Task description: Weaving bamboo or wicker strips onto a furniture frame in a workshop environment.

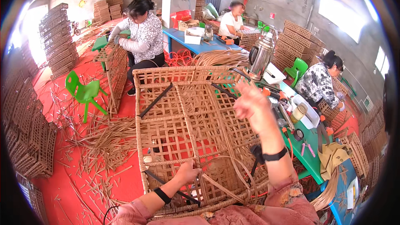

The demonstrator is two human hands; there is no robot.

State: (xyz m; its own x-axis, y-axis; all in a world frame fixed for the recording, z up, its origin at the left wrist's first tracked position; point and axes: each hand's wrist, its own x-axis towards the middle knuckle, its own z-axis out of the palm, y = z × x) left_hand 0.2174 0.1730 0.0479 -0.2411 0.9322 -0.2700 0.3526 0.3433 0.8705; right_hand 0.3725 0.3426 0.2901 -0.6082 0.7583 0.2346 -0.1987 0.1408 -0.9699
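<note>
A large woven rattan panel (160,141), with a wrapped frame and crossbars, leans in front of me. Dark strips (156,100) are tied across its corners. My left hand (188,172) is closed at the middle upright, near a crossbar, on a long pale rattan strip (221,188). From there the strip runs toward the lower right and loops over the weave. My right hand (249,103) is raised above the panel's right side; its fingers look apart, a little blurred, and no held thing shows. Both wrists wear dark bands.
On my right a green table (302,160) carries a steel thermos (262,54), a jar (298,112), pink-handled pliers (308,148) and a white tray (306,116). A green chair (84,93) and rattan scraps (110,146) lie left. Three people work beyond, among stacked woven panels (58,41).
</note>
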